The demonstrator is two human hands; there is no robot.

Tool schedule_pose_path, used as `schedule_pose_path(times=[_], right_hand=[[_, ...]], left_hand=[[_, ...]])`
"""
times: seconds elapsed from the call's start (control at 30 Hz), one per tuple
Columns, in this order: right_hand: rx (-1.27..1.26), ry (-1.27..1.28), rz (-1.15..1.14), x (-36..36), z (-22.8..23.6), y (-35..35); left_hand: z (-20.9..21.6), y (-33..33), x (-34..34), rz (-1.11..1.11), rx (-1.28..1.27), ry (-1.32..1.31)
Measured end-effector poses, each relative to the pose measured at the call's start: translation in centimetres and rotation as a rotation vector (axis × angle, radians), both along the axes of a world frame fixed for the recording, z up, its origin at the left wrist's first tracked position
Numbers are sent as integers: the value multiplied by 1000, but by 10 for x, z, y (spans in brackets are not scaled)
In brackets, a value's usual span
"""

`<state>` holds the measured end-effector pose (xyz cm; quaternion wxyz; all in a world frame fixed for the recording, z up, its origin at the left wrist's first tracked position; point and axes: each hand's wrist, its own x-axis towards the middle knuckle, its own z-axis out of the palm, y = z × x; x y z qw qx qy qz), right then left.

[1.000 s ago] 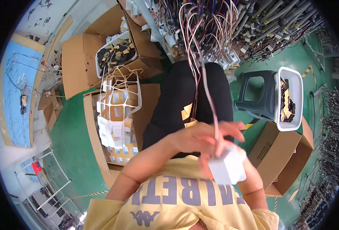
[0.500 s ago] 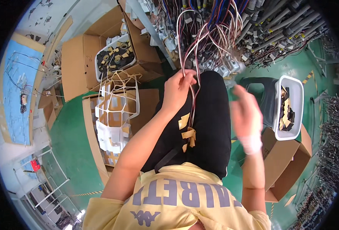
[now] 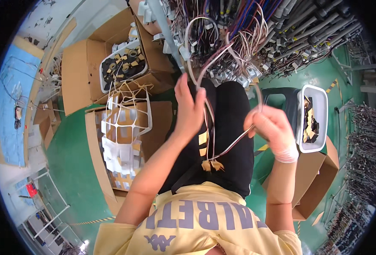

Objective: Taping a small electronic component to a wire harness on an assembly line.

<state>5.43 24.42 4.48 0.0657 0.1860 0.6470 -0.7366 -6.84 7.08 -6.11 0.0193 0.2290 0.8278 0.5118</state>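
My left hand [image 3: 189, 108] is raised over my lap with its fingers stretched out and thumb apart. Dark red and white wires [image 3: 210, 111] run close past that thumb, down from the hanging bundle to my lap; whether they touch it I cannot tell. On the right, my right hand [image 3: 272, 129] is closed in a pinch round a separate strand of wire [image 3: 234, 146], whose loose end curves up above the fingers. Tan tape pieces [image 3: 212, 165] sit at the wires' lower ends, between my thighs. More tape strips [image 3: 202, 143] stick to my black trousers.
A thick mass of hanging wires [image 3: 239, 42] fills the far side, beside a metal post [image 3: 164, 34]. Left are an open carton [image 3: 78, 70] with a basket of tape rolls and another carton [image 3: 95, 148]. Right stand a dark stool [image 3: 277, 95], a white tub [image 3: 324, 119] and a carton [image 3: 313, 182].
My left hand has opened from its pinch on the wires and come slightly nearer. My right hand, blurred and apart before, now grips a strand and pulls it out to the right.
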Motion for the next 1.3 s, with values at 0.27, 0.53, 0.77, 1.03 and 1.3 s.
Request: schedule_pose_path(times=[0.27, 0.53, 0.77, 1.03, 1.3], right_hand=[[230, 209, -145, -35, 11, -15], [-95, 107, -287, 13, -35, -67], [59, 45, -81, 39, -42, -131], [165, -16, 25, 44, -25, -80], [-150, -430, 583, 67, -38, -97]], left_hand=[[76, -57, 104, -357, 424, -1113], [90, -120, 106, -222, 322, -983], [63, -100, 102, -234, 246, -509], [51, -203, 11, 184, -125, -465], [-62, -334, -157, 405, -400, -259]])
